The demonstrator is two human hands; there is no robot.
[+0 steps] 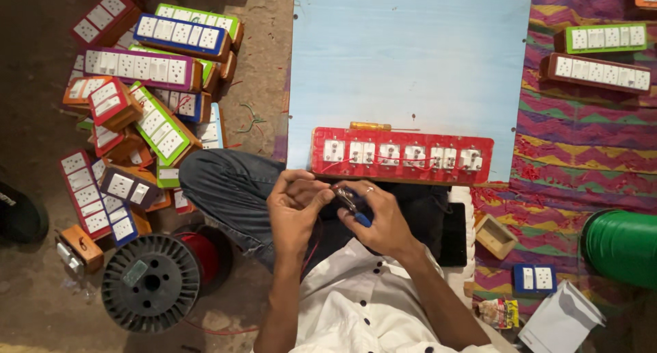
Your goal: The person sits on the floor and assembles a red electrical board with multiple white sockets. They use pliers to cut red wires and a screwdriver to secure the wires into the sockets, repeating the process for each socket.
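Your left hand (295,204) and right hand (380,219) meet over your lap, both pinched together on one small blue-handled metal plier tool (351,204). Just beyond them, one long red plastic switch panel (402,154) with six white modules lies crosswise on the pale blue board (410,52), equally near both hands.
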